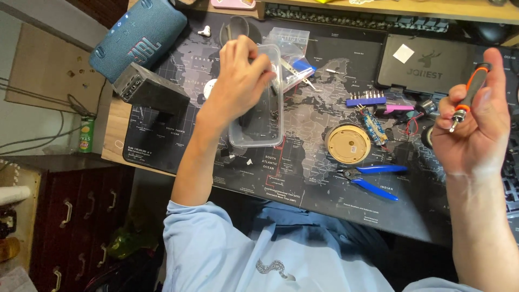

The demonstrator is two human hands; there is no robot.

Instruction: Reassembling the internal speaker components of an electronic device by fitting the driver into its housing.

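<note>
Left hand (240, 75) fingers bunched, reaching into the clear plastic box (259, 116). Right hand (473, 116) grips the orange-black screwdriver (469, 94), tip bare. Round disc (348, 143) and blue cutters (373, 178) lie untouched on the mat (313, 184), so work on the disc looks barely begun.

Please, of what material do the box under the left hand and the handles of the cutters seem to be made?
The box looks like clear, slightly frosted plastic: the mat shows through its walls. The cutter handles seem coated in glossy blue plastic or rubber; which one is unclear.
</note>
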